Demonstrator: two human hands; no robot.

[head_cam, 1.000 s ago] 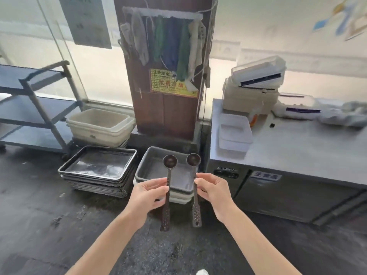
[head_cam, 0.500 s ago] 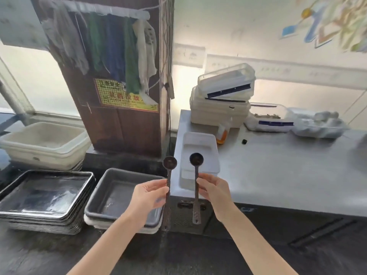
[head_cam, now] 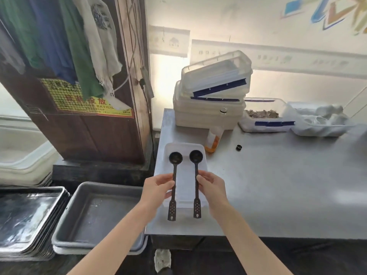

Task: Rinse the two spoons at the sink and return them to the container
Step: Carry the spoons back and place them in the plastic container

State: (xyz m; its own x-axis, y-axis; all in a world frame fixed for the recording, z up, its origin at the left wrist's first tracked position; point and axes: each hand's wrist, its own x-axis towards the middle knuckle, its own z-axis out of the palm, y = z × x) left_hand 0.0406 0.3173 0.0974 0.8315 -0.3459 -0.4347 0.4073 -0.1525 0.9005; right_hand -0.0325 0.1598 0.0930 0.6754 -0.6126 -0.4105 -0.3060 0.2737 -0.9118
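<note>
both hands are raised side by side over the near left corner of the steel bench [head_cam: 278, 185], each pinching one dark spoon by the middle of its handle. the left hand [head_cam: 156, 190] closes thumb and fingertips on the left spoon [head_cam: 174, 180]; the right hand [head_cam: 213, 188] does the same on the right spoon [head_cam: 196, 179]. both spoons stand nearly upright, round bowls up and away from the hands, perforated flat handle ends hanging below the fingers. the two spoons are apart and roughly parallel.

directly behind the spoons and under the hands lies a shallow white container [head_cam: 185, 193] on the bench; the spoons are held above it, not resting in it. beyond the right hand stands a bottle with orange liquid [head_cam: 213, 140], and past that a stack of white lidded tubs [head_cam: 210, 108], the top one tilted. a small black cap [head_cam: 239, 147] sits on the bench farther right. left of the left hand, lower down on the floor, sit a grey bin [head_cam: 95, 213] and a stack of metal trays [head_cam: 25, 221]. cloths [head_cam: 79, 46] hang on a wooden post beyond the left hand.
</note>
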